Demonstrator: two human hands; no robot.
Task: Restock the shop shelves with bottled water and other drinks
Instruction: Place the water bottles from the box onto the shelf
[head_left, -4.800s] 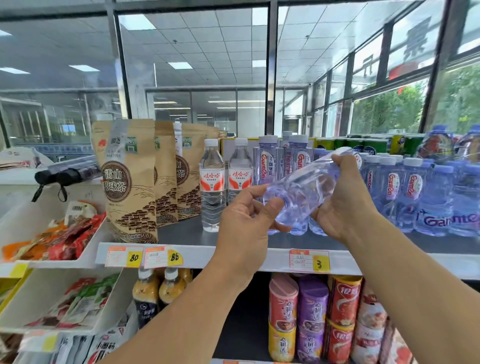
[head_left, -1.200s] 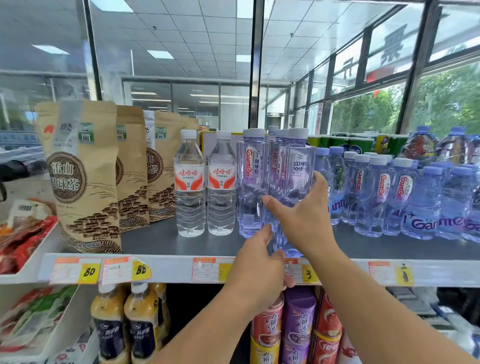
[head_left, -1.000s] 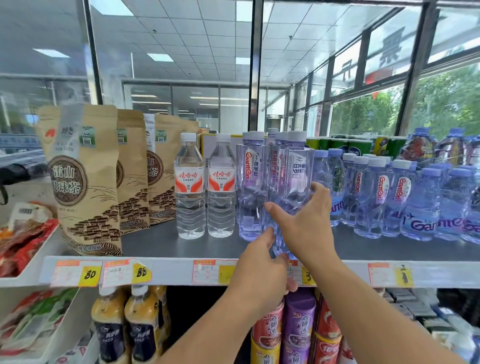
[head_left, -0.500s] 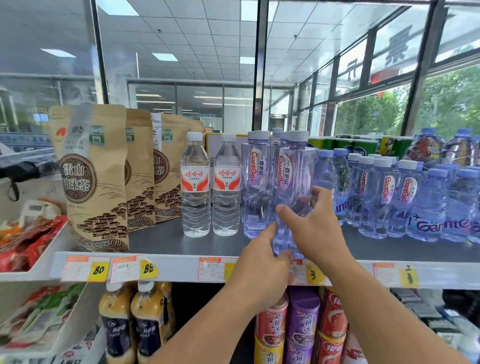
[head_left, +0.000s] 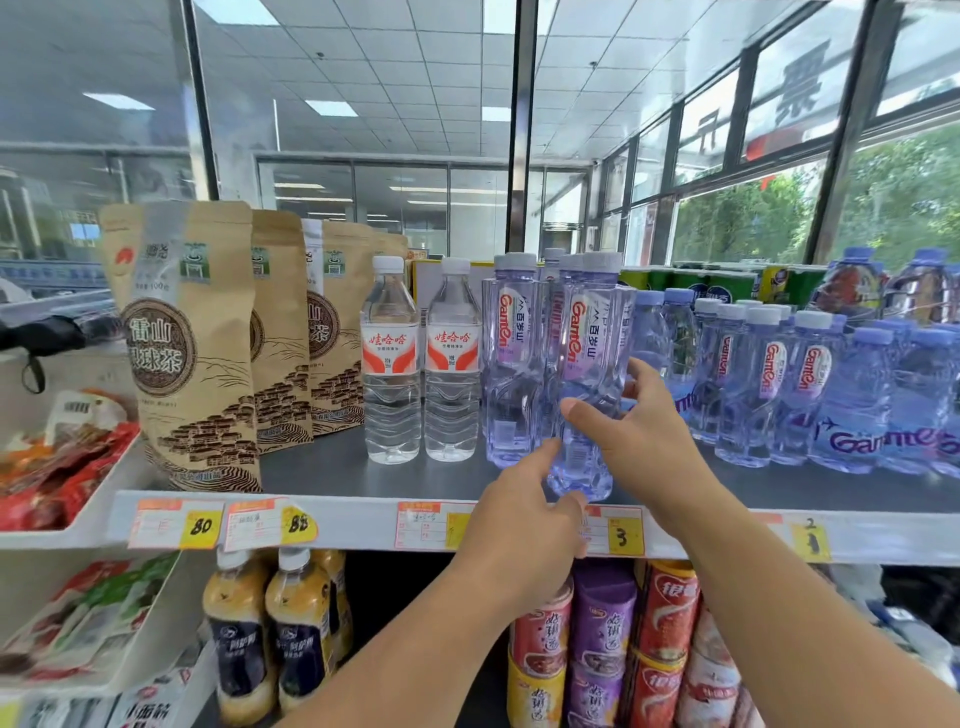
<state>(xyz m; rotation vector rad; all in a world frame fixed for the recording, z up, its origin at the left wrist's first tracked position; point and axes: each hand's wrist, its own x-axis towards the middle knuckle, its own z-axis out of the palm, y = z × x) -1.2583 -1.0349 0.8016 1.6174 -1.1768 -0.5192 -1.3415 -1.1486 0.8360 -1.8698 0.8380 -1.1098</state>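
Clear violet plastic fills the middle of my view: a tall Ganten bottle (head_left: 586, 384) standing upright at the front edge of the grey shelf (head_left: 363, 475), just above the price tag marked 3 (head_left: 618, 535). Nearest me, my left hand (head_left: 519, 525) reaches up from below, fingers loosely extended, the fingertips touching the bottle's base without closing round it. My right hand (head_left: 631, 441) cups the lower half of the bottle from the right, thumb in front and fingers curled behind, a light grip. The label faces me. To finish this well, I judge I should steady the base with the left fingers, nudge the bottle back until it lines up with the matching tall bottle (head_left: 511, 364) just to its left, keep the label forward, then let go gently so nothing tips. Further left stand two clear bottles with red labels (head_left: 421, 364), then brown paper tea bags (head_left: 189, 343). To the right, a crowd of smaller Ganten bottles (head_left: 769, 384) fills the shelf. Beyond them are green cans (head_left: 691, 283) and windows.
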